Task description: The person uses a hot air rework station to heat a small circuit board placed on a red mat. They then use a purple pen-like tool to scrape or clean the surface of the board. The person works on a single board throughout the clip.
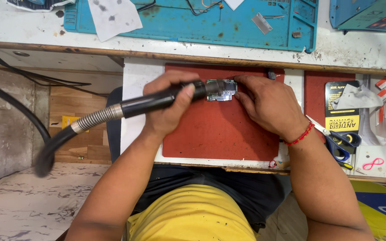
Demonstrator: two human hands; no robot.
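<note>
While the left hand (168, 105) grips a black hot-air wand (157, 101), its nozzle hides part of the small green circuit board (222, 89) pinched by the right hand (266, 105).

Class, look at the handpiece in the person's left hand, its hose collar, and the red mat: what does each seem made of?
Handpiece: looks like glossy black plastic, with a bright highlight along it. Hose collar: likely coiled metal, silvery and ribbed. Red mat: probably rubber or silicone, matte, flat and scuffed.
</note>
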